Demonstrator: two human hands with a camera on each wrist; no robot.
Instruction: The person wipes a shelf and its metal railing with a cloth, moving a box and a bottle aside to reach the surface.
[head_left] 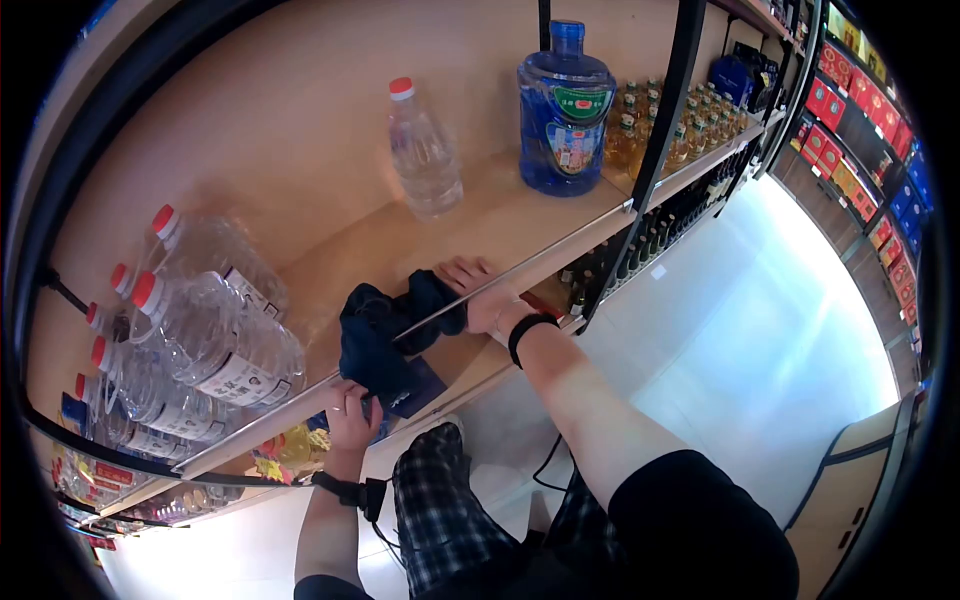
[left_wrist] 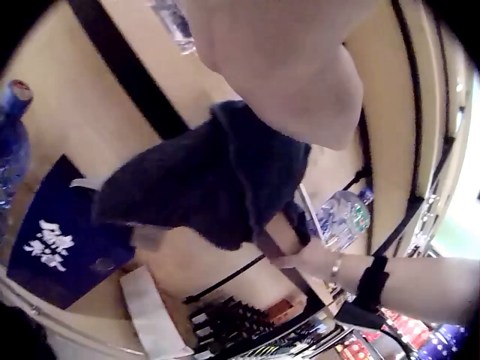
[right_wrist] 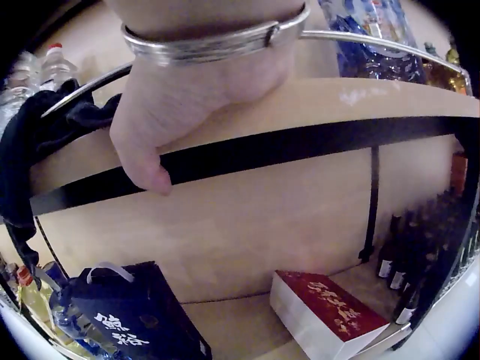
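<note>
A dark blue cloth [head_left: 385, 325] lies crumpled over the shelf's front edge, one end hanging down, seen also in the left wrist view [left_wrist: 210, 176]. My left hand [head_left: 352, 418] is at the edge beside that hanging end, fingers bent upward; I cannot tell whether it grips the cloth. To the right of the cloth, my right hand [head_left: 490, 305] rests on the shelf board [right_wrist: 315, 105], fingers laid across the top. In the right wrist view its thumb reaches down over the black front edge, and the cloth [right_wrist: 45, 127] lies left of it.
Large clear bottles with red caps [head_left: 240, 345] crowd the left of the shelf. One clear bottle [head_left: 425, 160] and a big blue bottle [head_left: 568, 120] stand farther back. On the lower shelf are a dark blue box [right_wrist: 142, 315], a red-topped box [right_wrist: 322, 307] and dark bottles [right_wrist: 397, 255].
</note>
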